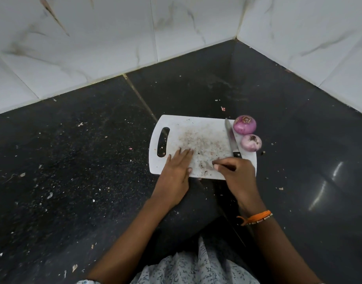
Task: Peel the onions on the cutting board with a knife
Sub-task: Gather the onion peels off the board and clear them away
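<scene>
While the left hand (179, 162) lies flat on the near-left part of the white cutting board (196, 128), fingers straight and close together, palm down, the right hand (235, 171) is curled at the board's near edge. Its thumb and fingertips are drawn together low against the board, right by a small scrap of peel, though whether they actually pinch it I cannot tell. An orange thread bracelet (255, 218) circles that right wrist.

Over on the far right of the board, two red onions sit side by side, touching: the larger onion (245, 124) at the far corner, the smaller onion (251, 142) just nearer, both overhanging the board's right edge. Each shows its cut end upward and keeps its purple skin. Just left of them lies the knife (231, 138), blade pointing away from the person, black handle toward the right hand, and neither hand is on it.

The board's middle is speckled with brownish bits and cut marks, its handle slot on the left side. It rests on a dark speckled stone surface (73, 160) scattered with pale flakes, set into a corner of white marbled wall tiles (94, 37). A patterned garment (196, 269) shows at the bottom.
</scene>
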A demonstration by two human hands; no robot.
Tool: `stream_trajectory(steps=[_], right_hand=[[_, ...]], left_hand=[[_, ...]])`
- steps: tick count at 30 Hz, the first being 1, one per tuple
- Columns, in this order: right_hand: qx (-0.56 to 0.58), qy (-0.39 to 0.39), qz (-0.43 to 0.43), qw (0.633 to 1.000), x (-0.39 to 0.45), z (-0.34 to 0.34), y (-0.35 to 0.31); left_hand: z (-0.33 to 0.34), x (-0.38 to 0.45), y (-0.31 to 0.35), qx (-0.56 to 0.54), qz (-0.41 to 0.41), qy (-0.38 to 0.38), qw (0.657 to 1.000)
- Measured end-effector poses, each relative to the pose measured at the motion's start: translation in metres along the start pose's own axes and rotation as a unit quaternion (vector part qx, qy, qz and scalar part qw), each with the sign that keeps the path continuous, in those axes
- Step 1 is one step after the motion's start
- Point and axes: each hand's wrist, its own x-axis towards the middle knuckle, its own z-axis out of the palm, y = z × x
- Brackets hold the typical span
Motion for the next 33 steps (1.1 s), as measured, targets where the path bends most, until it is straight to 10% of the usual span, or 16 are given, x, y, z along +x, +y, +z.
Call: stream_trajectory(steps=[16, 21, 27, 33], right_hand=[[0.221, -0.045, 0.125, 0.966, -0.015, -0.005, -0.012], [0.364, -0.111, 0.198, 0.903, -0.018, 0.013, -0.028], [0.428, -0.269, 0.228, 0.832, -0.043, 0.071, -0.064], [0.371, -0.459, 0.253, 0.766, -0.118, 0.147, -0.110]], left_hand=[[0.004, -0.001, 0.012, 0.147, 0.248, 0.094, 0.953], [-0.009, -0.012, 0.012, -0.116, 0.020, 0.154, 0.981], [-0.040, -0.069, -0.008, -0.479, -0.275, 0.235, 0.800], [-0.086, -0.188, -0.036, -0.482, -0.337, 0.390, 0.708]])
